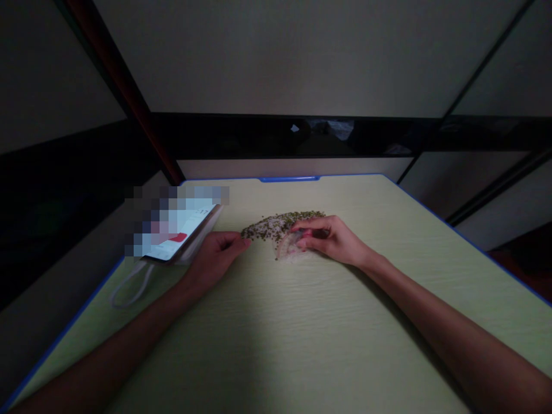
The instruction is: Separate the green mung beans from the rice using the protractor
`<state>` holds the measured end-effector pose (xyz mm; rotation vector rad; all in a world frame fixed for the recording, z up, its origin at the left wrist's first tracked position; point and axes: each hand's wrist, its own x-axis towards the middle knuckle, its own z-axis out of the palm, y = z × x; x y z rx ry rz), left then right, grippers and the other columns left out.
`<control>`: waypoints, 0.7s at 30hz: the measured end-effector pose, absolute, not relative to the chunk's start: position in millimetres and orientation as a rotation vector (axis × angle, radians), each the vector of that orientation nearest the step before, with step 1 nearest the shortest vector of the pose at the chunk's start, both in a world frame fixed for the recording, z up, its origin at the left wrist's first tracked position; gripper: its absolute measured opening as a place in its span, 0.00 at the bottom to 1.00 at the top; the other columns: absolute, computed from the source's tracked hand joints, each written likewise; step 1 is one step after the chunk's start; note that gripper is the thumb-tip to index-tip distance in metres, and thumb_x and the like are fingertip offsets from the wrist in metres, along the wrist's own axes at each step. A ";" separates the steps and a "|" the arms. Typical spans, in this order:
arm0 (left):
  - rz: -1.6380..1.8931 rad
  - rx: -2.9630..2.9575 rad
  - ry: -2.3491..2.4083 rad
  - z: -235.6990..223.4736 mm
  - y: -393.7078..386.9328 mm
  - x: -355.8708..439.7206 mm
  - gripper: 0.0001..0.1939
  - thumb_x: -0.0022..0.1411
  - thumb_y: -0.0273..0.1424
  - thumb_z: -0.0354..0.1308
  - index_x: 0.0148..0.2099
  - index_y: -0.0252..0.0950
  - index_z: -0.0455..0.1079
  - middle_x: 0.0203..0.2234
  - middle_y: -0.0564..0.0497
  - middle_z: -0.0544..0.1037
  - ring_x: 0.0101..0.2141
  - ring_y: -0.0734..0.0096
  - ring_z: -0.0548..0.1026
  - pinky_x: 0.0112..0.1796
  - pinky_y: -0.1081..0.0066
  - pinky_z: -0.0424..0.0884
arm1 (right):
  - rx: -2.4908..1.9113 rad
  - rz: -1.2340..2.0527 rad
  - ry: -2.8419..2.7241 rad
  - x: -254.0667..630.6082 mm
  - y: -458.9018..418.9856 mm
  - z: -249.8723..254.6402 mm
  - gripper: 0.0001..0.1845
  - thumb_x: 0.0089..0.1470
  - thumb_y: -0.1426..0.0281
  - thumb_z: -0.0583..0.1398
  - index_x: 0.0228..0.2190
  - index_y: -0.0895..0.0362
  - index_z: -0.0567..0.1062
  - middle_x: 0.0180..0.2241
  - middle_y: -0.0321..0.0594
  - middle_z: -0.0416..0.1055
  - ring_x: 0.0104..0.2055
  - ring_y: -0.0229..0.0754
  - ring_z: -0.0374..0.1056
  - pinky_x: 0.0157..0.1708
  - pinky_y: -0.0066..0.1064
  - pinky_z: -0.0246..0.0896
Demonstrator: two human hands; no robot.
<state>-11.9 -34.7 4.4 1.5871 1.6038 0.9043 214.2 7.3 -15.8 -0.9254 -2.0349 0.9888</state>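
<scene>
A flat heap of small green beans and white grains (276, 225) lies on the pale wood-look table (276, 322). My left hand (219, 250) rests at the heap's left end, its fingers curled and the thumb pressed in close; whatever may be between them is hidden. My right hand (334, 238) is at the heap's right side, thumb and fingers closed on a clear plastic piece (284, 248) with a rounded edge. This piece touches the near side of the heap, and pinkish colour shows by the fingertips. Its exact kind is unclear.
A phone with a lit screen (181, 233) leans on a white stand to the left, partly pixelated. A white loop (133, 293) hangs from it onto the table. Blue edging with a raised grip (290, 179) borders the table, and cabinet panels (276, 57) rise behind.
</scene>
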 end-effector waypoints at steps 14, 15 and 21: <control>0.920 1.564 1.612 5.2 -34.3 -10.8 0.18 0.47 0.36 0.51 0.13 0.37 0.49 0.09 0.60 0.50 0.14 0.81 0.51 0.16 0.75 0.46 | -0.942 0.952 -2.000 204.1 2.0 -16.1 0.17 0.45 0.70 0.60 0.39 0.63 0.75 0.28 0.40 0.71 0.25 0.34 0.59 0.26 0.25 0.57; 0.916 1.565 1.612 4.7 -33.9 -10.9 0.18 0.47 0.36 0.51 0.13 0.37 0.49 0.09 0.60 0.50 0.14 0.81 0.51 0.16 0.75 0.46 | -0.955 0.924 -1.992 203.7 2.4 -16.9 0.16 0.45 0.70 0.60 0.39 0.63 0.75 0.29 0.40 0.71 0.25 0.34 0.60 0.26 0.26 0.57; 0.914 1.581 1.611 4.4 -33.8 -11.6 0.17 0.48 0.35 0.51 0.14 0.37 0.49 0.09 0.60 0.51 0.14 0.81 0.51 0.16 0.75 0.46 | -1.028 0.810 -1.932 205.2 5.3 -18.4 0.16 0.46 0.71 0.60 0.38 0.64 0.75 0.19 0.34 0.65 0.20 0.32 0.56 0.23 0.25 0.53</control>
